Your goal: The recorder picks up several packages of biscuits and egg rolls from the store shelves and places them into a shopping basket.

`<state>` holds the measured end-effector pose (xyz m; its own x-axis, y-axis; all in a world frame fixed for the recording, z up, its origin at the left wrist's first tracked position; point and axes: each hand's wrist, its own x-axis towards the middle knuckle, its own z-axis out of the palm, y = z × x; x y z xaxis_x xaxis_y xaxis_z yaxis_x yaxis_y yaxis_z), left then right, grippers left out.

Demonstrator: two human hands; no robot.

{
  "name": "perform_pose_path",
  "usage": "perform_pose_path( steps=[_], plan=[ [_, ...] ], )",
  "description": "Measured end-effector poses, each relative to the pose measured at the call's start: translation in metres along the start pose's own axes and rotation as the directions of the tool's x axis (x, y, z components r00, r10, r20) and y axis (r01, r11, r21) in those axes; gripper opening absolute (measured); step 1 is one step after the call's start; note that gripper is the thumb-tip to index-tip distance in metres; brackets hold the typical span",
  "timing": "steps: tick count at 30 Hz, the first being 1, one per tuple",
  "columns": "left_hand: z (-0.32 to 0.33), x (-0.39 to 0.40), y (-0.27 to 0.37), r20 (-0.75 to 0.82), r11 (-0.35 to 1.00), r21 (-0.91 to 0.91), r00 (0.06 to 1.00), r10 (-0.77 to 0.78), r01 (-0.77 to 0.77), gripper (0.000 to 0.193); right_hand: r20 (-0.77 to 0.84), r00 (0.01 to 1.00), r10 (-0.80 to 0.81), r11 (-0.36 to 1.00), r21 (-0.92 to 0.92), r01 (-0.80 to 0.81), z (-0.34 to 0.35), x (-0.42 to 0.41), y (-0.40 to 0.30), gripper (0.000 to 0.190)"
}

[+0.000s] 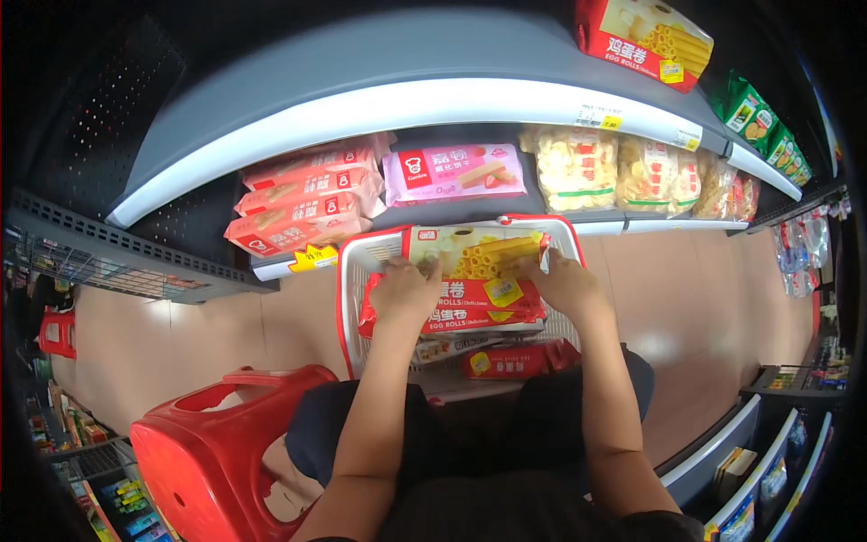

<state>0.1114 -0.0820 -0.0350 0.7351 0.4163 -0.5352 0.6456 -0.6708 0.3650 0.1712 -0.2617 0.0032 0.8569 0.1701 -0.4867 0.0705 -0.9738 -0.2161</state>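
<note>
A white plastic shopping basket (pixel 345 318) with a red rim stands in front of my knees. Inside it, my left hand (pixel 408 288) and my right hand (pixel 561 283) grip the two ends of an egg-roll box (pixel 498 252), red with a picture of rolls on top. Directly below this box lies a second red egg-roll box (pixel 467 320), mostly covered. Nearer to me in the basket are a red pack (pixel 511 361) and a white pack (pixel 437 350), both partly hidden.
Pink Garden wafer packs (pixel 298 220) and a lilac wafer pack (pixel 454 174) lie on the lower shelf beside bagged snacks (pixel 576 169). Another egg-roll box (pixel 647 44) sits on the upper shelf (pixel 379 61). A red plastic stool (pixel 203 447) is at my left.
</note>
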Motion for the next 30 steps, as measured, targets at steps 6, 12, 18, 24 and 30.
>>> perform_pose_path(
  steps=[6,12,18,24,30],
  plan=[
    [0.0,-0.004,-0.006,-0.124,0.987,-0.099,0.986,0.111,-0.123,0.059,-0.139,0.986,-0.086,0.912,0.388,0.135,0.024,0.038,0.011,0.061],
    [-0.026,-0.03,0.006,-0.276,0.916,-0.278,0.938,0.211,-0.288,0.042,-0.263,0.956,-0.128,0.832,0.496,0.248,-0.017,-0.01,-0.001,0.055],
    [-0.033,-0.033,-0.006,-0.491,0.202,-0.819,0.838,0.237,-0.537,0.013,-0.571,0.801,-0.18,0.513,0.64,0.572,-0.026,-0.035,-0.003,0.049],
    [-0.042,-0.035,-0.003,-0.491,-0.019,-0.871,0.868,0.072,-0.491,0.017,-0.44,0.889,-0.131,0.2,0.866,0.458,-0.035,-0.044,-0.002,0.043],
    [-0.052,-0.043,-0.001,-0.313,-0.239,-0.93,0.942,0.122,-0.279,0.032,-0.477,0.871,-0.122,-0.014,0.878,0.479,-0.03,-0.042,-0.006,0.044]
  ],
)
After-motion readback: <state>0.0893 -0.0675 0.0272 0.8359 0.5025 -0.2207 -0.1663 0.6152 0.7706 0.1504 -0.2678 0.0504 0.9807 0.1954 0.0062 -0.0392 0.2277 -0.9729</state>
